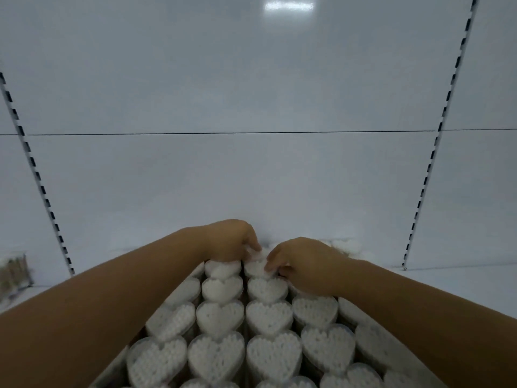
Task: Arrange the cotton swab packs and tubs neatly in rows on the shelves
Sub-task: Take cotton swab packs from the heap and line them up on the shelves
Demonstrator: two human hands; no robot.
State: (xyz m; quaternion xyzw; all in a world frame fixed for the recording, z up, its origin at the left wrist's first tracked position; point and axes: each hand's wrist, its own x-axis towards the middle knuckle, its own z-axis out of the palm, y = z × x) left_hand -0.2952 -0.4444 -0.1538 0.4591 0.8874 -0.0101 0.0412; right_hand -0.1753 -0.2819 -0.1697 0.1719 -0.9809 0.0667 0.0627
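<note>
The left hand (230,242) sits just left of centre in the lower half of the frame. Its fingers are curled down over the far edge of the rearmost tub (256,265) in one middle row. The right hand (306,263) is just right of it, with fingertips bent in and pinching the same tub's right rim. The two hands nearly meet over that tub, and both bare forearms run back to the lower corners of the frame.

From the hands toward the bottom edge, heart-shaped tubs (268,317) of white cotton swabs stand upright in straight rows, each touching the next. The rows at the left and right sides are partly hidden under the forearms. More white tubs (345,244), blurred, lie just beyond the right hand. All of them stand on a white shelf (447,278).

At the far left edge a clear pack (14,271) with brownish contents stands on the shelf, well apart from the rows. Behind everything is a white back panel (251,177) crossed by a thin horizontal seam (223,133). A slotted upright (36,175) stands at the left and another (436,147) at the right. A bright light reflection (289,6) shows at the top.
</note>
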